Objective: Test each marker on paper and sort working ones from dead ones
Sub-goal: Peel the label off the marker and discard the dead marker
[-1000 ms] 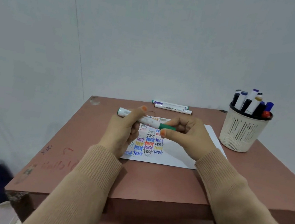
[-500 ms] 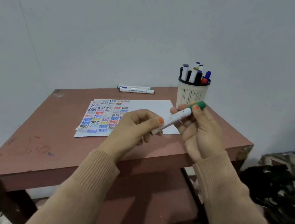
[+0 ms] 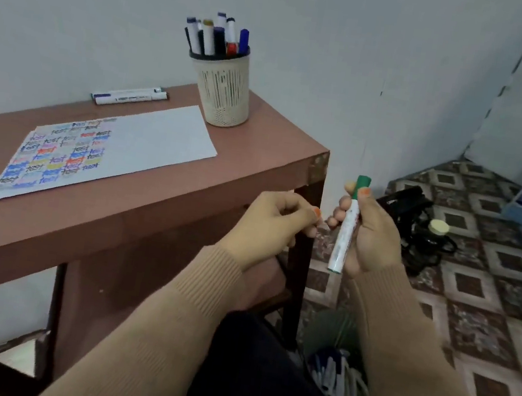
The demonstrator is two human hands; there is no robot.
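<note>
Holding a green-capped marker [image 3: 345, 230] upright in the right hand [image 3: 373, 238], fingers curled round the barrel, thumb by the cap, out past the table's [image 3: 219, 198] right edge, above a floor bin [image 3: 324, 331] of markers. Left hand [image 3: 268, 229] alongside, fingers curled on nothing. Could miss the bin if released askew; could mix with working ones if misjudged.

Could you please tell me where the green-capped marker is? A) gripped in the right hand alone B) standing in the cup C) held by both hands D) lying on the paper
A: only the right hand grips the green-capped marker; the left hand is apart from it.
</note>
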